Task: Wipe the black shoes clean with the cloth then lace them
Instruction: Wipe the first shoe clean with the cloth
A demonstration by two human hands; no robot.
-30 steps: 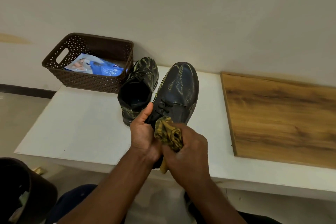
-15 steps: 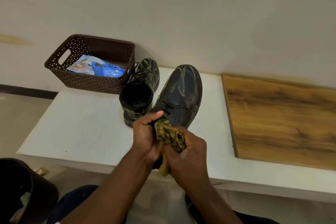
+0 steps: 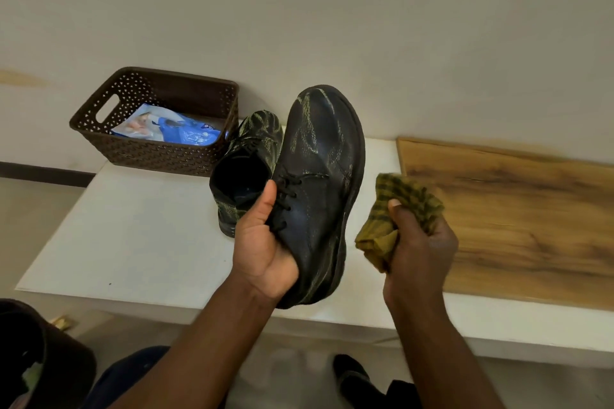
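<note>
My left hand gripped the stiff, glossy black leather shoe at its heel; right fingers pinched the soft yellow checked cloth.

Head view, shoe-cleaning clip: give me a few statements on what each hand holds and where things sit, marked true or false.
1. The left hand holds a black shoe raised off the table. True.
2. The cloth is pressed against that shoe. False: the right hand holds it apart from the shoe.
3. The second shoe stands on the table beside the basket. True.
4. The basket is empty. False: a blue packet lies inside.
</note>
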